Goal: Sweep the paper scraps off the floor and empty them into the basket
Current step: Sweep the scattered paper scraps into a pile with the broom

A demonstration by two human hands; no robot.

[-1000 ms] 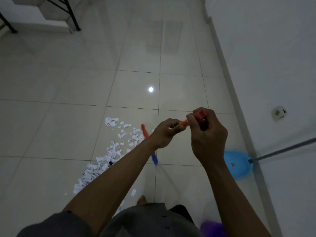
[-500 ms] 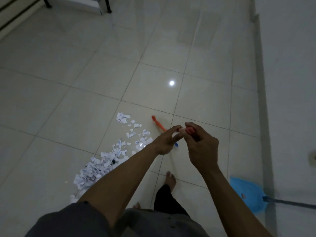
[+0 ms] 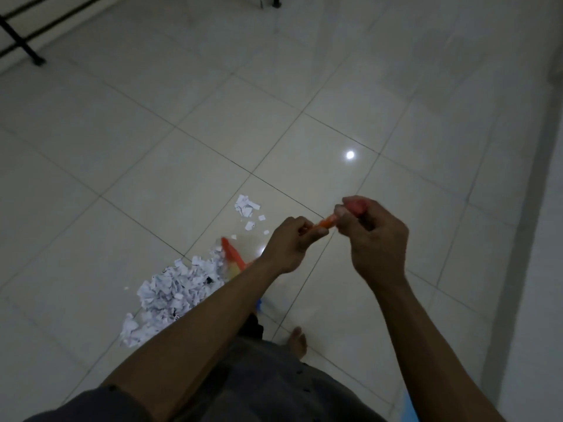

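The left hand (image 3: 289, 245) and right hand (image 3: 374, 236) both hold a thin orange broom (image 3: 326, 222). Their fingers (image 3: 345, 216) are curled tight round its stick. The brush end is on the floor (image 3: 122, 147), right by a heap of white scraps (image 3: 173, 287). A few scraps lie further off.

Blurred broom (image 3: 232, 259), mostly hidden behind the left forearm (image 3: 213, 303)

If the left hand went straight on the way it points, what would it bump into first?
Most likely the right hand, gripping the same orange broom handle just beyond the left hand; depth is unclear.
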